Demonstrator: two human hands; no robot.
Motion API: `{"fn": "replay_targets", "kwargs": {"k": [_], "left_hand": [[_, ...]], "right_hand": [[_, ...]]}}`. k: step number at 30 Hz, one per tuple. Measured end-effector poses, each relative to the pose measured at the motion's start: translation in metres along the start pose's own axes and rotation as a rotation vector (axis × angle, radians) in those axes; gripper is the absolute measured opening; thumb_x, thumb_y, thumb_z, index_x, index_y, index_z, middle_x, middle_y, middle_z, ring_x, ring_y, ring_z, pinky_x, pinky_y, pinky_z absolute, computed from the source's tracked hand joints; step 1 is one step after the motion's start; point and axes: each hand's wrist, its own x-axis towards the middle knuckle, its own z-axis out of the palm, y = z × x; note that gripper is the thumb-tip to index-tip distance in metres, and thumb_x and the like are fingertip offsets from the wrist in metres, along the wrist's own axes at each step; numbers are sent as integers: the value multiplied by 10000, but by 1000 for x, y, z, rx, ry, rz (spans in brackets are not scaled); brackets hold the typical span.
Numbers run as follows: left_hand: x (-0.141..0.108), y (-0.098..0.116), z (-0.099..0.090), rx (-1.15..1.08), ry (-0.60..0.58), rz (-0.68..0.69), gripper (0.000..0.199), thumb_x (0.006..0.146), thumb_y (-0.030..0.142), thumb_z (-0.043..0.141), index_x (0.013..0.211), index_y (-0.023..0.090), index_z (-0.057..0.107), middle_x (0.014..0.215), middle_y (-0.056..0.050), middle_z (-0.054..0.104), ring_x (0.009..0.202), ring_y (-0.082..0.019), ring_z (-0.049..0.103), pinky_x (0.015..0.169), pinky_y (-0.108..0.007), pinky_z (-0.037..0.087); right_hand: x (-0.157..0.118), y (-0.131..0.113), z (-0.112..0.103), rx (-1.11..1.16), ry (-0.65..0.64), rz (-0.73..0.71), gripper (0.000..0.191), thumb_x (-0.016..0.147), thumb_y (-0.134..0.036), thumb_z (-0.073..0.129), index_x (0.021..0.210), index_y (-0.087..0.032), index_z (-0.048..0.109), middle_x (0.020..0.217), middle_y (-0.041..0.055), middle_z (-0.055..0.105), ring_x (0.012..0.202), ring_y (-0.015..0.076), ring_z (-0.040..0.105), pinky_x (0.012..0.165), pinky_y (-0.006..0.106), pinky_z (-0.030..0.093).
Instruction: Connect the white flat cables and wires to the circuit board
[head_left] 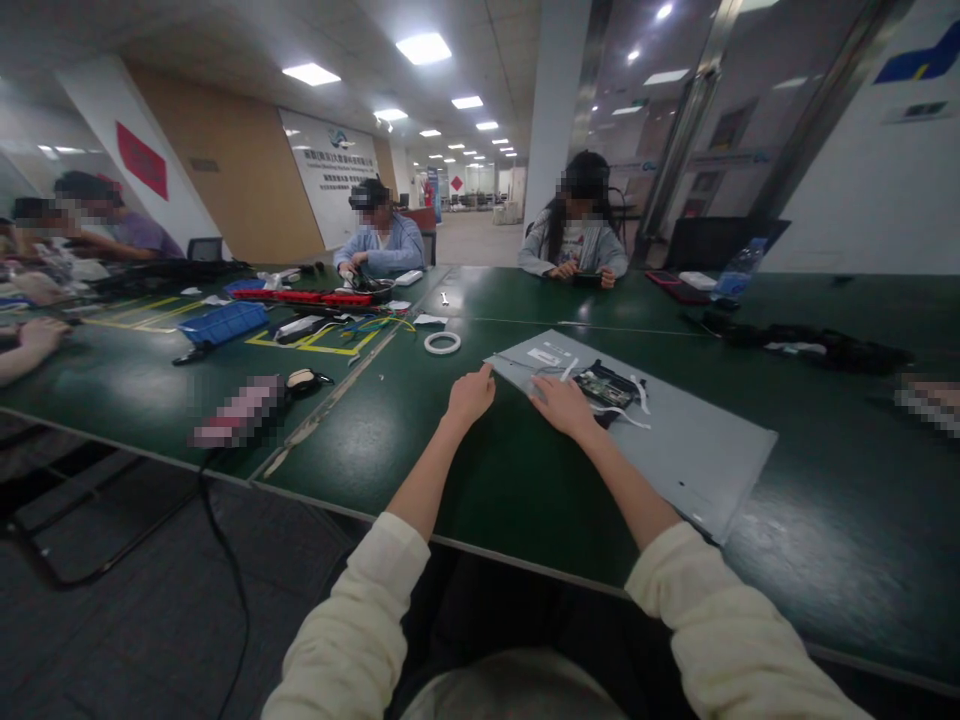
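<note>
A large flat grey panel (pixel 675 440) lies at an angle on the green table, with a green circuit board (pixel 606 386) and white ribbon cables on it. My left hand (pixel 472 393) is at the panel's left corner, its fingers curled and the index finger at the edge; whether it pinches anything is too small to tell. My right hand (pixel 564 404) rests on the panel just left of the board, fingers spread and holding nothing. A thin dark cable runs over the panel between my hands.
A roll of white tape (pixel 442 343) lies beyond my left hand, with a small wrench (pixel 445 298) farther back. To the left are a blue tray (pixel 223 323), coloured wires and a pink device (pixel 240 412). Two people sit across the table; a bottle (pixel 739 270) stands back right.
</note>
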Motion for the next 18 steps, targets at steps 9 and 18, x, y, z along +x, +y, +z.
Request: {"fn": "replay_targets", "kwargs": {"k": [9,18], "left_hand": [[1,-6,6,-71,-21,35,335,916,278,292,1230,187,369,932,-93,626,821,-178,608,703,-276,423],[3,-8,11,-36,-46,53,306,905,292,320,1188,208,401,943,-79,628,862,-192,604,719,-286,434]], "right_hand": [[-4,71,5,-100,7,312,471,879,-406,327,1286,-184,409,1243,134,492,1125,260,449,963,467,240],[-38,144,-4,-175,6,641,459,867,-397,315,1233,-160,458,1110,180,543,1044,313,482,917,566,192]]}}
